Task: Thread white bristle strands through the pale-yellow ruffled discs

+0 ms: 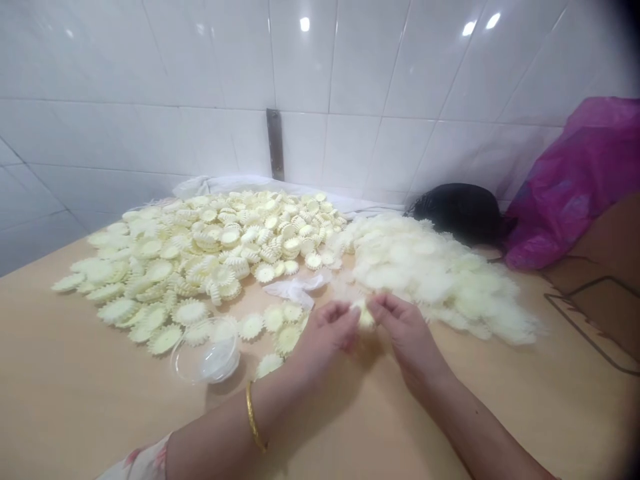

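Note:
My left hand [327, 330] and my right hand [407, 333] meet over the table, fingertips pinched on a small pale yellow toothed-edge disc [367, 315]. Its far details are blurred. Left of and behind my hands spreads a heap of cupped pale yellow discs [230, 237] with toothed rims. Several loose ones, such as a flat disc [287, 339], lie beside my left hand. Beyond my right hand is a pile of paler, thin, frilled pieces [415, 263]. A clear round plastic tub [220, 360] with something whitish inside stands left of my left forearm.
A crumpled white scrap [297, 287] lies between the piles. At the back right are a black bag-like bundle [455, 210] and a magenta plastic bag [565, 187]. White cloth [365, 207] runs along the tiled wall [310, 73]. The wooden tabletop [120, 407] extends towards me.

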Demonstrator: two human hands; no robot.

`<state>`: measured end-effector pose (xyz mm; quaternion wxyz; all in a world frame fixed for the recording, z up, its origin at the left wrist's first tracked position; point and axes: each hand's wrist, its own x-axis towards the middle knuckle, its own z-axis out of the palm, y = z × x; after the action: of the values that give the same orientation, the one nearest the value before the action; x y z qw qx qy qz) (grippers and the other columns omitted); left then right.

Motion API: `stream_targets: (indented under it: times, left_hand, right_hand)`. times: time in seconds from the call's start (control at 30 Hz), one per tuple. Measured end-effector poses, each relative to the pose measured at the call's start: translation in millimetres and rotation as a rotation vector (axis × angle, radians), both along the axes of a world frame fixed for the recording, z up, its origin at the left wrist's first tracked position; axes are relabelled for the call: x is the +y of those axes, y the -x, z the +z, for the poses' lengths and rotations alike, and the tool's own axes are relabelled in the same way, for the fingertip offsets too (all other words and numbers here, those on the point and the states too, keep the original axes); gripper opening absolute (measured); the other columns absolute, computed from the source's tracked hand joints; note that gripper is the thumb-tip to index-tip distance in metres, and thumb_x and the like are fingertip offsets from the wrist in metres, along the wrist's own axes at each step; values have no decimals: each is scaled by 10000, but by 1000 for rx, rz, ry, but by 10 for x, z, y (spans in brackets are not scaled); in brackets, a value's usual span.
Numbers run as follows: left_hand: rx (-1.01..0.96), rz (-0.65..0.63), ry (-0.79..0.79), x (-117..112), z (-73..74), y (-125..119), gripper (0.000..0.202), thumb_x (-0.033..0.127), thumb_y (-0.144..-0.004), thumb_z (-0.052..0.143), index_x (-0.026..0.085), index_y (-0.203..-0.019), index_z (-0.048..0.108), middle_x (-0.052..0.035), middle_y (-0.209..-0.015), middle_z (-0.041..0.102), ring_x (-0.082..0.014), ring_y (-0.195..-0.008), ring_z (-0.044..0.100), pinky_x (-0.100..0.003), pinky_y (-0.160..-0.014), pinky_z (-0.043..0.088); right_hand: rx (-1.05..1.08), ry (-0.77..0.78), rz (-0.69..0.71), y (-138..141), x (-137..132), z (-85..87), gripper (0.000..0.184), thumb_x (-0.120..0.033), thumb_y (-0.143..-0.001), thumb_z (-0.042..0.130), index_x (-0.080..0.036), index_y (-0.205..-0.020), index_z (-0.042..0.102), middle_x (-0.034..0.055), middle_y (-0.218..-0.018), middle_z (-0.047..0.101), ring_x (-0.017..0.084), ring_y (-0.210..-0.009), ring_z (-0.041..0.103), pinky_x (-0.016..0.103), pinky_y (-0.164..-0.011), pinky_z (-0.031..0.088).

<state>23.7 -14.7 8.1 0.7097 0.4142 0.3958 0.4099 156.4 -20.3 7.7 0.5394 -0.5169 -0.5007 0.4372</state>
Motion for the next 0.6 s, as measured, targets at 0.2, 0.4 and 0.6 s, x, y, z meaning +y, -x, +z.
stream_targets:
  times: [0.2,0.4,0.6]
  left_hand:
    - [0,99,-90,58,4,6,225,207,-627,645,175,-631,423,61,-486,439,-68,-436,417,-212,-471,315]
    - [154,101,-299,40,-60,-22,256,294,-714,596,183,-616,387,54,-496,426,-77,-466,414,-216,-479,332]
    - [173,26,-412,-5,-29,-4,164,326,-806,497,181,-750,446,28,-614,488,-91,-558,486,-222,-541,383]
  right_hand:
    - [-48,-45,132,13,-62,-4,263,-421,-772,560,-180,-674,521,-23,-611,510,116,-582,467,230,-554,378]
    - [-201,-104,-25,92,-87,-23,234,-370,-807,513,-195,-663,457,-43,-569,436,100,-533,399,212,-488,323]
    - [-101,-84,17,80,-72,2,232,-389,-808,522,-201,-683,465,-45,-556,466,101,-524,443,212,-491,359]
